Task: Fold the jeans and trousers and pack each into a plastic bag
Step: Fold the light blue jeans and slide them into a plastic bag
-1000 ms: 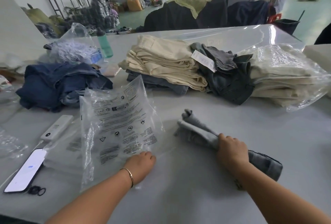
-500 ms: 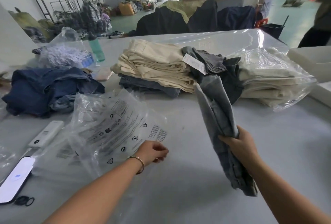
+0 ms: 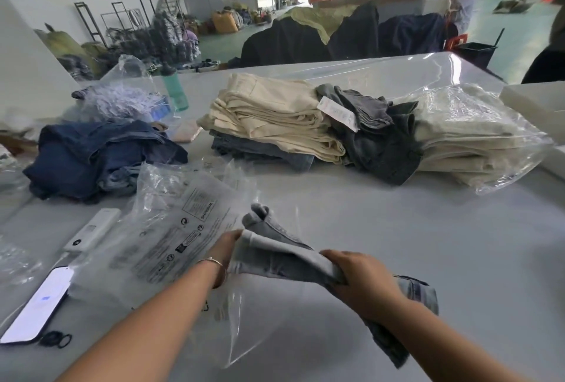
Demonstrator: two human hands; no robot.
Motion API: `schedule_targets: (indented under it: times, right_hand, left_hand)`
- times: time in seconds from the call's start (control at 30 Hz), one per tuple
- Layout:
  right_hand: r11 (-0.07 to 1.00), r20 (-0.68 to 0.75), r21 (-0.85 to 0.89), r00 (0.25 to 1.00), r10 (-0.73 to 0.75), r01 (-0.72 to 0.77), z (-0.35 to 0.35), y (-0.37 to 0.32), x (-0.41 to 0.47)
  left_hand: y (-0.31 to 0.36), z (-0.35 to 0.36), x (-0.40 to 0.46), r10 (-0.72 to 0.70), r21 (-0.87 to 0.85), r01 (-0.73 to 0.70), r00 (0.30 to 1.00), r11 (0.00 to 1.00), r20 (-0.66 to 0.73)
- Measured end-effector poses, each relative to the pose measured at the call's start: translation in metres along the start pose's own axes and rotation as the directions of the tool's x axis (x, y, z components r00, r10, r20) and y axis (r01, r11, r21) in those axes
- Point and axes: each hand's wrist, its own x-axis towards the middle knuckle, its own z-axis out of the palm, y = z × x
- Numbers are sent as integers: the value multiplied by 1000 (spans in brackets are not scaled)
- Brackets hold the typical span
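Note:
A folded pair of grey jeans [image 3: 275,247] hangs just above the table in front of me. My right hand [image 3: 356,274] grips its middle, with the rear end drooping past my wrist. My left hand [image 3: 227,244] holds the open mouth of a clear plastic bag [image 3: 171,238] printed with black warning text, right beside the jeans' front end. The bag lies crumpled to the left, one clear flap hanging below my left wrist. Whether the jeans' tip is inside the bag I cannot tell.
Behind lie a stack of cream trousers [image 3: 275,115], dark grey jeans [image 3: 379,137], a bagged cream pile [image 3: 477,137] and a blue denim heap [image 3: 94,158]. At left sit a phone [image 3: 36,305], a white device [image 3: 91,230], hair ties [image 3: 56,339] and a green bottle [image 3: 174,88].
My right hand has swung the jeans down from upright to level and leftward. My left hand has lifted the bag's mouth up to the jeans' front end.

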Motion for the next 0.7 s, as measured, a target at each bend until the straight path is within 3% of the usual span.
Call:
schedule_targets:
  times: [0.07, 0.13, 0.23, 0.37, 0.47, 0.57, 0.63, 0.7]
  right_hand:
    - [998, 25, -65, 1000, -12, 14, 1, 5, -3]
    - [985, 56, -164, 997, -44, 53, 3, 5, -3]
    - [943, 100, -316, 992, -78, 106, 6, -2, 0]
    - [957, -20, -287, 999, 25, -30, 11, -21, 10]
    - [967, -67, -119, 974, 218, -225, 3, -31, 21]
    - [945, 0, 151, 956, 292, -289, -7, -33, 28]
    - [886, 46, 288, 929, 366, -363, -13, -28, 33]
    - [809, 145, 365, 886, 440, -461, -12, -21, 34]
  left_hand:
    - [14, -8, 8, 65, -295, -90, 993, 951, -95]
    - [25, -18, 7, 109, -345, -145, 986, 927, -123]
    - [43, -24, -4, 205, -198, -223, 973, 955, -104]
    - [79, 10, -34, 410, 13, -416, 900, 909, 145]
    - [91, 34, -58, 580, 76, -631, 748, 772, 323]
    - [98, 39, -62, 741, 281, -793, 607, 541, 288]
    - [101, 33, -57, 784, 514, -736, 594, 440, 180]
    - [105, 29, -54, 759, 586, -660, 641, 469, 115]
